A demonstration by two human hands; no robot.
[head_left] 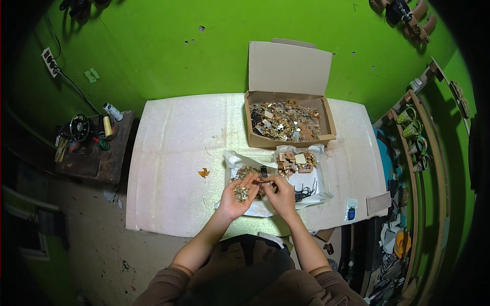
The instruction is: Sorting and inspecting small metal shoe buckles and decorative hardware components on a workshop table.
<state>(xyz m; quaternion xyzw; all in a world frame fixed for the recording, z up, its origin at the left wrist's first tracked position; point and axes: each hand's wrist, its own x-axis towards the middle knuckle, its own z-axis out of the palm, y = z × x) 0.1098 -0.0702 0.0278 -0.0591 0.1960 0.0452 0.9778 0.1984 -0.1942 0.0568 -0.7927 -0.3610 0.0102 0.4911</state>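
Observation:
My left hand (239, 196) is cupped palm up over a white plastic sheet (316, 187), holding a small heap of gold metal pieces (241, 193). My right hand (280, 192) meets it fingertip to fingertip and pinches one small piece at the left hand's fingers. On the sheet beyond the hands lie a pile of gold pieces (245, 172), a small dark clip-like part (263, 172), a stack of brown and gold ornaments (296, 162) and a bunch of black cords (304, 193).
An open cardboard box (289, 76) full of gold and dark ornaments stands behind the sheet on the white table (173, 163). A small orange scrap (204, 173) lies left of the sheet. A sewing machine and thread spools (108, 120) sit at the left; racks with hanging items are on the right.

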